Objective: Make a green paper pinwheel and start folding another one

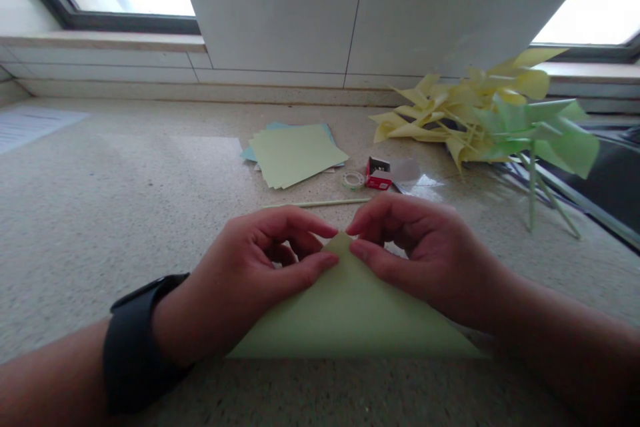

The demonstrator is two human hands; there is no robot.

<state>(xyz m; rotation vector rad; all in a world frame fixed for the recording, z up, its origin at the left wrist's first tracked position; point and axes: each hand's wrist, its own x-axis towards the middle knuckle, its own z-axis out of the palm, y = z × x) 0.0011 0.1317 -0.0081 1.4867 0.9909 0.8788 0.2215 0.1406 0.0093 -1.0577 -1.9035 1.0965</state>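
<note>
Left hand (255,267), right hand (420,250) pinch folded green paper (350,310) apex, palms down.

The folded paper triangle (350,310) is pale green. The desk (125,213) is speckled beige. The paper stack (295,153) shows light green over blue. The pinwheels (495,117) are yellow and green. The small box (379,174) is red, the wristwatch (135,340) black.

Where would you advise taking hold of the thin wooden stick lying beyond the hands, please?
Probably near the middle of the thin wooden stick, from above with a fingertip pinch across its width. It lies flat on the countertop, left to right, with bare surface on both long sides; the tape roll sits close behind its right end.
</note>
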